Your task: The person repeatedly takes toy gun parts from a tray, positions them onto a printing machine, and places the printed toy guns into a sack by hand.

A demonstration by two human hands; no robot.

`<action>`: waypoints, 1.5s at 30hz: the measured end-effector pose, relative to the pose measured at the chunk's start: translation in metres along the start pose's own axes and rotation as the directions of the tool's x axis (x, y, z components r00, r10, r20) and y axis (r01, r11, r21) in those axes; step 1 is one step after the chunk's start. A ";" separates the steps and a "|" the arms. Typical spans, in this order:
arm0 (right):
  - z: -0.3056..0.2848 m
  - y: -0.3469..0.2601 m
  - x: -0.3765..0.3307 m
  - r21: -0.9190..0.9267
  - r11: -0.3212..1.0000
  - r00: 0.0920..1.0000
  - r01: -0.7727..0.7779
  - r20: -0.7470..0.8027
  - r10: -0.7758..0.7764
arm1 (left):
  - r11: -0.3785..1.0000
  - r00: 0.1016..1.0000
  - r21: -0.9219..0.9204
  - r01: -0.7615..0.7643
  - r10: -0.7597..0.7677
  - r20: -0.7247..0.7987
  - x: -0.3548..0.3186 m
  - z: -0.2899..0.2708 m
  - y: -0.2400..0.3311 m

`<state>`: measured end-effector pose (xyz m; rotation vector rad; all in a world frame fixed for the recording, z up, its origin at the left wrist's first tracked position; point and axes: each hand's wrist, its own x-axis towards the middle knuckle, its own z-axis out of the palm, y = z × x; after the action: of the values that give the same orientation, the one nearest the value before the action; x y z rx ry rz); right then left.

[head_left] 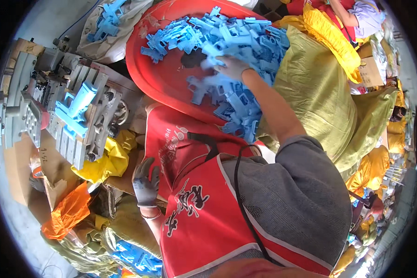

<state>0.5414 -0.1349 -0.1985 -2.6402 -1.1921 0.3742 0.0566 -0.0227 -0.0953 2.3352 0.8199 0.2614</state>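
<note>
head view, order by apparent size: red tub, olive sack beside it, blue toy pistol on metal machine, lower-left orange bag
1. Red tub
2. Olive sack
3. Blue toy pistol and orange bag: too alike to rank

A pale floor (53,259) shows between seven and eight o'clock, and a pale surface (41,21), wall or floor unclear, at ten. A grey metal machine (31,118) stands at nine o'clock, a cardboard box (18,171) just below it. A bulky olive sack (317,88) fills two o'clock; orange bags (377,164) crowd three. Bright light glares between four and five.
</note>
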 end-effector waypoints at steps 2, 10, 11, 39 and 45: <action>-0.017 0.002 0.014 0.232 0.965 0.991 0.123 -0.086 -0.106 | 0.998 0.998 0.049 0.033 -0.031 -0.055 -0.007 -0.005 0.000; -0.019 0.124 0.010 -0.551 0.758 0.923 -0.348 -0.344 0.173 | 0.967 0.967 0.029 0.255 -0.254 -0.028 -0.039 0.026 -0.014; -0.009 0.109 0.004 -0.569 0.733 0.904 -0.373 -0.402 0.148 | 0.963 0.963 0.029 0.268 -0.267 -0.030 -0.036 0.032 -0.011; 0.043 -0.018 -0.068 -0.002 0.999 0.981 0.046 0.188 -0.045 | 0.994 0.993 -0.004 0.109 -0.109 0.052 0.012 0.059 0.001; -0.028 0.045 0.017 -0.286 0.936 0.978 0.206 0.042 -0.203 | 0.973 0.972 -0.011 0.231 -0.231 0.053 -0.007 0.057 -0.002</action>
<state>0.5926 -0.1541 -0.1876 -2.7127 -1.6198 0.1893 0.0714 -0.0551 -0.1400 2.1960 1.0489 0.1066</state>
